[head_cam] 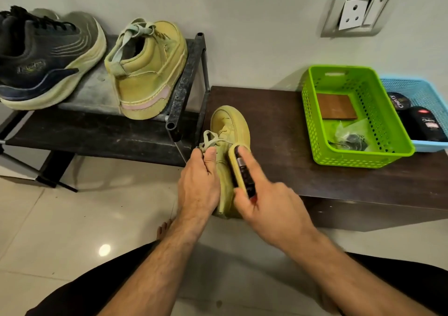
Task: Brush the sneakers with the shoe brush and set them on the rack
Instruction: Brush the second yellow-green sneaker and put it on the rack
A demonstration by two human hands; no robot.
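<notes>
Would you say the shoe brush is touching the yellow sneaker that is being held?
Touching. The head view shows the shoe brush, gripped by the right hand, pressed against the side of the yellow sneaker, with no gap between them.

green basket sitting on dark bench, holding brown card and clear plastic bag | blue basket standing just beside it on the right, holding two dark polish containers | wall socket hanging above on white wall | tiled floor shining below
</notes>
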